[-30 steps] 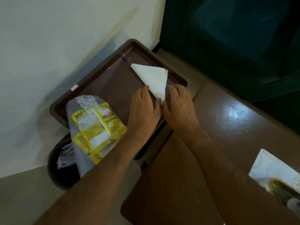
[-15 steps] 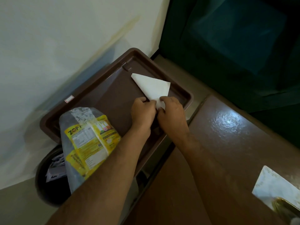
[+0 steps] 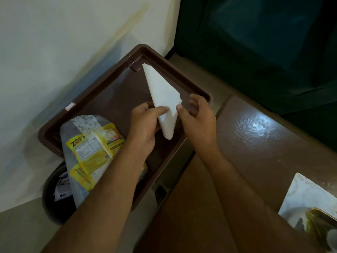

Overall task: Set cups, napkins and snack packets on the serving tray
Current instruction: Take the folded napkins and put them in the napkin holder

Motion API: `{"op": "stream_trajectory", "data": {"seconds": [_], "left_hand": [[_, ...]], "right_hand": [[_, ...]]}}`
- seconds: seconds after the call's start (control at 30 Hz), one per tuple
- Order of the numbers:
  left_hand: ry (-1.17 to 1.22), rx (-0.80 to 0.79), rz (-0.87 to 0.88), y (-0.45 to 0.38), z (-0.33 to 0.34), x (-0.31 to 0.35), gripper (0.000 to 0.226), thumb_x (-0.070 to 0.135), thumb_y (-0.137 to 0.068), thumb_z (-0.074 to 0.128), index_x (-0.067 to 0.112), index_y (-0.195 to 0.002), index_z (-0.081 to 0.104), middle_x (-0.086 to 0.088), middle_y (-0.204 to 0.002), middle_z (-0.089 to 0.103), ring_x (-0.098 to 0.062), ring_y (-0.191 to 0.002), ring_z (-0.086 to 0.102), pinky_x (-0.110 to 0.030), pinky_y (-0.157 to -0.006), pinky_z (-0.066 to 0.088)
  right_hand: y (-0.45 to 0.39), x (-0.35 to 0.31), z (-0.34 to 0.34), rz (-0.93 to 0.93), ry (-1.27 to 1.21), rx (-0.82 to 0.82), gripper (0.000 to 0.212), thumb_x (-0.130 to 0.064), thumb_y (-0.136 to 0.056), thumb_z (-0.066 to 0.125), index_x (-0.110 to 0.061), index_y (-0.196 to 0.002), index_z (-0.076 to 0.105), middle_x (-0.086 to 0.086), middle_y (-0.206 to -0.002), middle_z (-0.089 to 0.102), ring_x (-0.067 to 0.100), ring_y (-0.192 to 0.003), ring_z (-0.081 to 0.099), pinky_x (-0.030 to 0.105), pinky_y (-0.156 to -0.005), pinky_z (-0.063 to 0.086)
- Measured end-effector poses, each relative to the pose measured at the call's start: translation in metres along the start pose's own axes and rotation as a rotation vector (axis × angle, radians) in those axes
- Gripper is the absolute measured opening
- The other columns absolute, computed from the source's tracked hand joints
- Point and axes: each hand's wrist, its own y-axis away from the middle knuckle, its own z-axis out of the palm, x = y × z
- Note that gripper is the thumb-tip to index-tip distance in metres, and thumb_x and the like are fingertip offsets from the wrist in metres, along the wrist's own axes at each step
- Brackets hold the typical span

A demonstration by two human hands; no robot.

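Observation:
A brown serving tray [image 3: 102, 83] lies against the white wall. A white napkin [image 3: 162, 92] folded into a triangle is lifted at its near end above the tray. My left hand [image 3: 144, 125] pinches the napkin's near corner between thumb and fingers. My right hand [image 3: 197, 115] is just right of the napkin with fingers curled loosely, its thumb tip touching the napkin's edge. A clear and yellow snack packet [image 3: 89, 150] rests on the tray's near left end, partly hidden by my left forearm.
A dark round bin [image 3: 54, 196] with wrappers stands below the tray's left end. A glossy brown tabletop [image 3: 255, 139] lies to the right, with a white plate [image 3: 306, 199] at its right edge. Dark green fabric fills the upper right.
The napkin lay flat on the tray under both hands; now my left hand has lifted its near end and turned it. My right hand has opened slightly to the right.

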Motion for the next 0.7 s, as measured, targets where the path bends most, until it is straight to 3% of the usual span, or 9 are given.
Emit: {"op": "stream_trajectory", "data": {"seconds": [0.03, 0.1, 0.17, 0.23, 0.3, 0.37, 0.43, 0.57, 0.7], "left_hand": [[-0.005, -0.029, 0.0, 0.003, -0.005, 0.0, 0.024, 0.003, -0.09, 0.074, 0.012, -0.112, 0.073, -0.004, -0.112, 0.079, -0.024, -0.107, 0.075, -0.036, -0.082, 0.064], [-0.018, -0.093, 0.009, 0.01, -0.012, -0.001, 0.034, 0.0, -0.089, 0.074, 0.013, -0.12, 0.07, -0.004, -0.115, 0.079, -0.025, -0.109, 0.075, -0.036, -0.081, 0.063], [-0.038, -0.161, 0.012, 0.016, -0.016, -0.004, 0.043, -0.004, -0.088, 0.072, 0.014, -0.127, 0.067, -0.004, -0.118, 0.079, -0.026, -0.112, 0.075, -0.039, -0.086, 0.062], [-0.074, -0.207, 0.02, 0.022, -0.017, -0.007, 0.046, -0.004, -0.089, 0.072, 0.015, -0.13, 0.065, -0.005, -0.12, 0.079, -0.025, -0.113, 0.075, -0.041, -0.092, 0.062], [-0.125, -0.228, 0.036, 0.028, -0.016, -0.01, 0.035, 0.008, -0.097, 0.07, 0.017, -0.13, 0.066, -0.004, -0.12, 0.078, -0.025, -0.113, 0.075, -0.041, -0.095, 0.061], [-0.11, -0.193, 0.016, 0.034, -0.012, -0.012, 0.025, 0.03, -0.108, 0.056, 0.019, -0.127, 0.069, -0.004, -0.118, 0.079, -0.024, -0.112, 0.075, -0.041, -0.095, 0.062], [-0.073, -0.117, -0.008, 0.037, -0.008, -0.015, 0.031, 0.035, -0.112, 0.046, 0.019, -0.119, 0.072, -0.004, -0.113, 0.08, -0.022, -0.107, 0.076, -0.037, -0.089, 0.063], [-0.162, -0.082, 0.074, 0.048, 0.005, -0.025, 0.021, 0.027, -0.108, 0.055, 0.023, -0.109, 0.076, 0.006, -0.102, 0.081, -0.016, -0.099, 0.078, -0.029, -0.076, 0.063], [-0.179, -0.084, 0.106, 0.065, 0.021, -0.039, 0.014, 0.021, -0.105, 0.063, 0.02, -0.111, 0.075, 0.004, -0.105, 0.081, -0.018, -0.101, 0.078, -0.037, -0.087, 0.065]], "right_hand": [[0.001, -0.002, -0.001, 0.043, -0.075, -0.007, 0.059, -0.035, -0.099, 0.07, -0.021, -0.152, 0.046, -0.002, -0.148, 0.057, -0.006, -0.101, 0.057, 0.01, -0.084, 0.053], [0.001, -0.006, -0.002, 0.144, -0.217, -0.032, 0.064, -0.04, -0.097, 0.072, -0.024, -0.152, 0.043, -0.001, -0.15, 0.054, 0.01, -0.122, 0.058, 0.034, -0.103, 0.057], [0.002, -0.007, -0.004, 0.243, -0.348, -0.058, 0.062, -0.039, -0.094, 0.076, -0.025, -0.148, 0.047, -0.001, -0.148, 0.054, 0.02, -0.13, 0.057, 0.047, -0.109, 0.055], [0.004, -0.006, -0.009, 0.261, -0.399, -0.077, 0.055, -0.028, -0.093, 0.078, -0.025, -0.141, 0.053, -0.002, -0.142, 0.057, 0.023, -0.128, 0.06, 0.047, -0.104, 0.058], [0.009, -0.003, -0.016, 0.193, -0.362, -0.093, 0.047, -0.012, -0.093, 0.076, -0.024, -0.136, 0.059, -0.003, -0.138, 0.061, 0.021, -0.124, 0.062, 0.041, -0.097, 0.062], [0.015, 0.0, -0.022, 0.116, -0.318, -0.106, 0.046, -0.002, -0.093, 0.072, -0.024, -0.133, 0.063, -0.004, -0.136, 0.061, 0.019, -0.123, 0.062, 0.039, -0.095, 0.064], [0.02, 0.004, -0.028, 0.067, -0.277, -0.11, 0.048, 0.003, -0.093, 0.069, -0.024, -0.132, 0.064, -0.007, -0.137, 0.06, 0.015, -0.124, 0.059, 0.04, -0.097, 0.063], [0.035, 0.015, -0.04, -0.024, -0.293, -0.062, 0.04, -0.011, -0.097, 0.072, -0.025, -0.134, 0.066, -0.007, -0.139, 0.06, 0.015, -0.123, 0.06, 0.043, -0.098, 0.062], [0.046, 0.033, -0.057, -0.079, -0.276, 0.012, 0.04, -0.015, -0.092, 0.078, -0.026, -0.13, 0.071, -0.01, -0.137, 0.063, 0.013, -0.122, 0.061, 0.041, -0.098, 0.062]]}}
